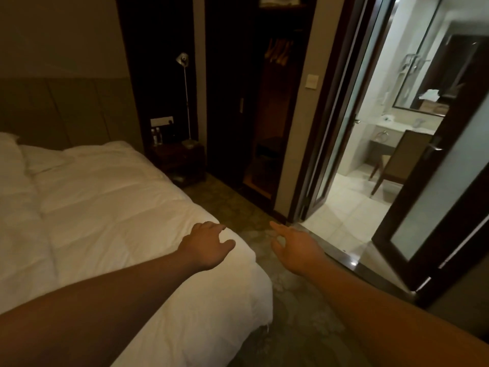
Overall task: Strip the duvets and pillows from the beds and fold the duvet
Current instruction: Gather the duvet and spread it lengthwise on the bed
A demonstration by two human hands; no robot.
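A white duvet (111, 207) is seen spread over the bed (201, 321), covering it up to the near corner, and it is lightly wrinkled along its quilted lines. At the far left edge a white pillow (8, 152) is partly shown against the padded headboard (66, 109). The left hand (205, 246) is held over the near corner of the duvet, palm down, with the fingers loosely bent and nothing held; whether the cloth is touched cannot be told. The right hand (296, 247) is stretched out above the patterned carpet (291, 313), just beside the bed corner, with the fingers relaxed and slightly spread, and nothing is held in it. Behind the bed a dark nightstand (180, 160) is placed, on which two small water bottles (156, 135) and the foot of a thin metal lamp (185, 83) are standing. An open wardrobe (267, 115) with hangers is seen beside it. At the right, a lit bathroom is shown through an open doorway, with a chair (402, 157) inside.
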